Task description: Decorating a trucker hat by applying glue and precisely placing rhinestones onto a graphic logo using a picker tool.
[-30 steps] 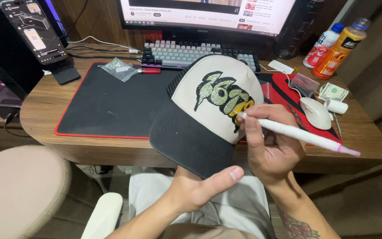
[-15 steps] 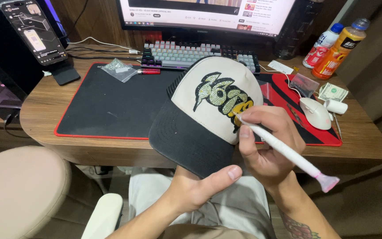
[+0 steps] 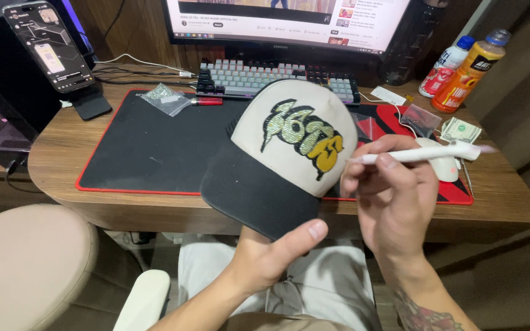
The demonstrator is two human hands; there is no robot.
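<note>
With the left hand (image 3: 265, 257) pinching the cap (image 3: 283, 153) by its brim at frame centre and the right hand (image 3: 394, 202) closed around the white pen tool (image 3: 421, 154), a tip slip could dislodge stones.

Worn on the head, tilted down and forward over the lap toward the wooden desk (image 3: 62, 159). Close in on the left hand (image 3: 265, 257) and right hand (image 3: 394, 202) (monitor (image 3: 289, 24) clipped at the top edge). No second view alongside.
</note>
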